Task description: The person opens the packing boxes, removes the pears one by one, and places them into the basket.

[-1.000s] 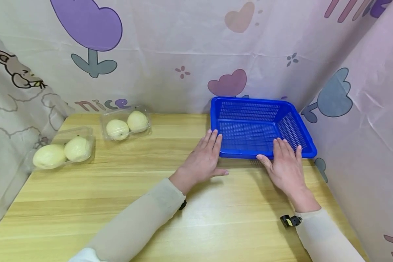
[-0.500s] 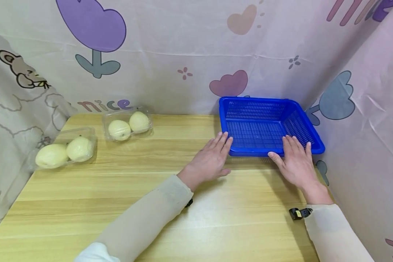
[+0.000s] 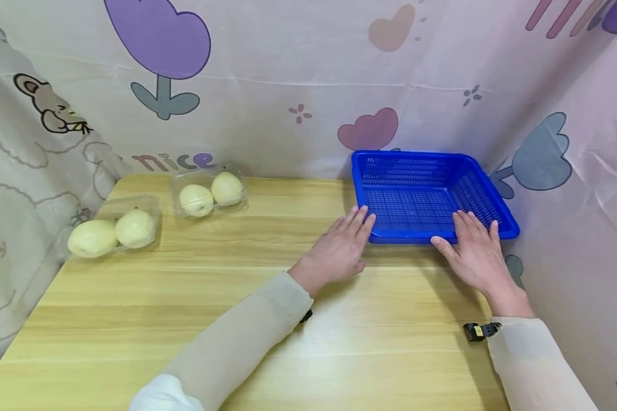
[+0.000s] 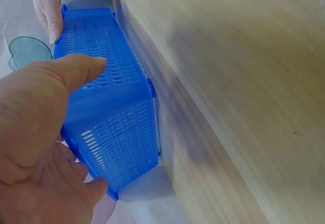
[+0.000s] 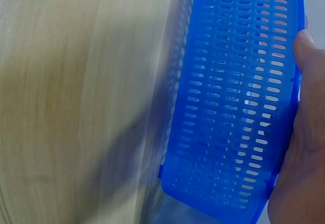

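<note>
A blue plastic basket [image 3: 408, 208] with slotted walls stands at the back right of the table, against the curtain. My left hand [image 3: 336, 251] rests with fairly straight fingers on its near left corner; in the left wrist view its thumb [image 4: 84, 71] sticks out beside the basket's wall. Over the near rim, towards the right, lies my right hand [image 3: 475, 254], fingers straight and reaching just inside. Its thumb [image 5: 304, 46] shows at the rim in the right wrist view. Neither hand's fingers curl round the rim in the head view.
At the left of the wooden table [image 3: 267, 325] sit two clear plastic boxes, one nearer [image 3: 151, 205] and one farther back [image 3: 177, 194]. Each holds two pale yellow fruits that look like pears. A printed curtain [image 3: 267, 57] encloses the back and sides.
The basket has slid slightly right and back along the table, with both hands staying on it. The head view has also shifted a little. The fruit boxes stay in place.
</note>
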The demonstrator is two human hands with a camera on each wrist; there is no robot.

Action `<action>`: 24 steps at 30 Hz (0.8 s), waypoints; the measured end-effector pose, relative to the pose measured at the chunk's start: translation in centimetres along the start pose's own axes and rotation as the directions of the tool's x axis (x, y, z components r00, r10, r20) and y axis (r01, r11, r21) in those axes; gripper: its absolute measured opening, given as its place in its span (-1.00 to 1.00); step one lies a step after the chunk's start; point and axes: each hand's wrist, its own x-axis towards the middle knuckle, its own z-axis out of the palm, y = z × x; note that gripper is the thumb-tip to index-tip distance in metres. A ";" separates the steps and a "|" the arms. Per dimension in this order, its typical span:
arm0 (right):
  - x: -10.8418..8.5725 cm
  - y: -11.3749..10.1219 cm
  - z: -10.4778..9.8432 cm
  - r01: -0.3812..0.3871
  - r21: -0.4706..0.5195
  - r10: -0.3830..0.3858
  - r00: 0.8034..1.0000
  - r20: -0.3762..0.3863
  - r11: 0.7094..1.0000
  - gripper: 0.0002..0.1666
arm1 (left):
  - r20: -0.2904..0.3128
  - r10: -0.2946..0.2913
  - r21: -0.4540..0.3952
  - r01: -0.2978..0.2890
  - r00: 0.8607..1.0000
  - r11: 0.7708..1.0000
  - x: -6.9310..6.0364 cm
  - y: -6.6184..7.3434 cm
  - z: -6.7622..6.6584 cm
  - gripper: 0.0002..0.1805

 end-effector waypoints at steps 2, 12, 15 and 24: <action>0.0 0.1 0.0 -0.001 0.002 0.001 1.000 0.000 1.000 0.05 | 0.006 -0.005 -0.001 0.005 1.000 1.000 0.1 0.0 0.0 0.17; -0.4 -1.4 0.4 0.044 -0.005 -0.045 0.998 -0.033 0.999 -0.10 | 0.001 -0.016 -0.001 0.016 1.000 1.000 0.0 -0.1 0.1 0.18; -0.5 -2.0 0.7 0.050 -0.017 -0.051 0.997 -0.049 0.999 -0.13 | 0.008 -0.021 -0.003 0.021 1.000 1.000 -0.1 -0.2 0.0 0.18; -0.9 -4.1 1.1 0.054 0.006 -0.054 0.997 -0.055 0.999 -0.13 | 0.025 -0.045 -0.023 0.045 0.999 0.999 -0.8 -0.5 -0.1 0.15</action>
